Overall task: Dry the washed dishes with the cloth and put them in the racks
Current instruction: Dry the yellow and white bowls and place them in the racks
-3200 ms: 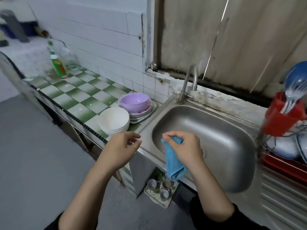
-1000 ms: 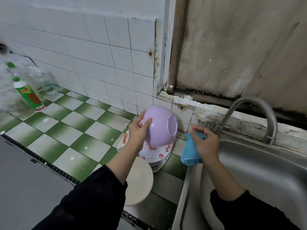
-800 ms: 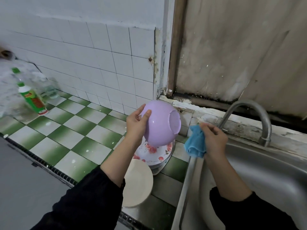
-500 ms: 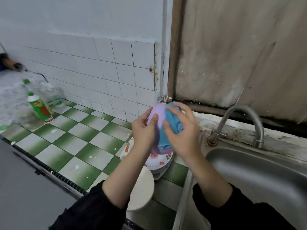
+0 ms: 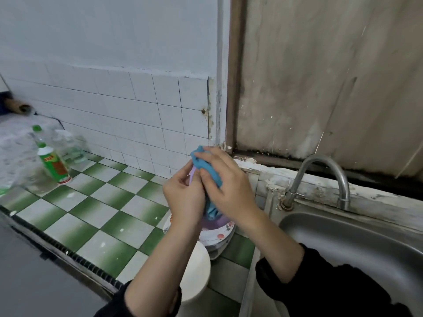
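My left hand (image 5: 184, 197) grips the purple bowl (image 5: 214, 221), which is held up on edge above the counter and mostly hidden behind both hands. My right hand (image 5: 225, 186) presses the blue cloth (image 5: 206, 164) against the bowl, fingers curled over the cloth. Directly below the hands a stack of flower-patterned plates (image 5: 220, 237) rests on the green-and-white tiled counter (image 5: 100, 209). In front of the plates, under my left forearm, stands a stack of white bowls (image 5: 198, 273).
The steel sink (image 5: 357, 245) with its curved tap (image 5: 320, 179) lies to the right. A green dish-soap bottle (image 5: 53, 164) and clear bottles (image 5: 68, 143) stand at the counter's far left. A tiled wall rises behind. The counter's front edge (image 5: 57, 248) drops to the floor.
My left hand lifted the purple bowl off the plate stack and turned it on edge. My right hand brought the blue cloth onto it and now rubs it.
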The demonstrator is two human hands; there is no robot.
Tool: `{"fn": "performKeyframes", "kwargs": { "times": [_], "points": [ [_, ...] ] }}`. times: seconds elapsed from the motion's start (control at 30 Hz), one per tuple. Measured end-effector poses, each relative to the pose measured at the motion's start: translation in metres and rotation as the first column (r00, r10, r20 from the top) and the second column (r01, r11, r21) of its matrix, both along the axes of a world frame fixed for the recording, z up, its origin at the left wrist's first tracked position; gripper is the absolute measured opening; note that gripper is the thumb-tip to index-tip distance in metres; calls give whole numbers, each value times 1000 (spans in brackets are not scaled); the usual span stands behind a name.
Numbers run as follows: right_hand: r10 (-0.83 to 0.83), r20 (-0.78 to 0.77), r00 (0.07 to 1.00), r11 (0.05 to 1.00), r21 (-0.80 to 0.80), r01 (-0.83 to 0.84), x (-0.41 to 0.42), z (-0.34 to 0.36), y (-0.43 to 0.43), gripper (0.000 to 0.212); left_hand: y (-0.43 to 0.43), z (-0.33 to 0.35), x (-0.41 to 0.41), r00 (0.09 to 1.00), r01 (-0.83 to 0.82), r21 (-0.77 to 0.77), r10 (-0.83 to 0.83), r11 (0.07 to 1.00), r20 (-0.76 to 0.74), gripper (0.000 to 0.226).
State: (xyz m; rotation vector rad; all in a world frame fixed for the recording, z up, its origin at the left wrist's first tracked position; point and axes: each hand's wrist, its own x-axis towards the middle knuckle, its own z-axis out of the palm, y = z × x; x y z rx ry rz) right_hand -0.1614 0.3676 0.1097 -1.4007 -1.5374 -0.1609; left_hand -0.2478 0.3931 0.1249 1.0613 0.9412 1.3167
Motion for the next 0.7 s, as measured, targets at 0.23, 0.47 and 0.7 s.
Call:
{"fn": "performKeyframes", "kwargs": {
  "times": [0.23,0.47,0.7],
  "points": [
    [-124,-434,892,990,-116,81,30,34,5,21,-11,11,0,997,-36,17,35,999,76,22],
    [-71,143,987,920,393,10,-5,-17,-20,35,2,40,-8,940,-107,-98,133,989,315,16],
    [93,-672,735,974,214,72,4,26,-23,37,-2,46,-12,936,-111,-43,119,993,333,19]
  ]
}}
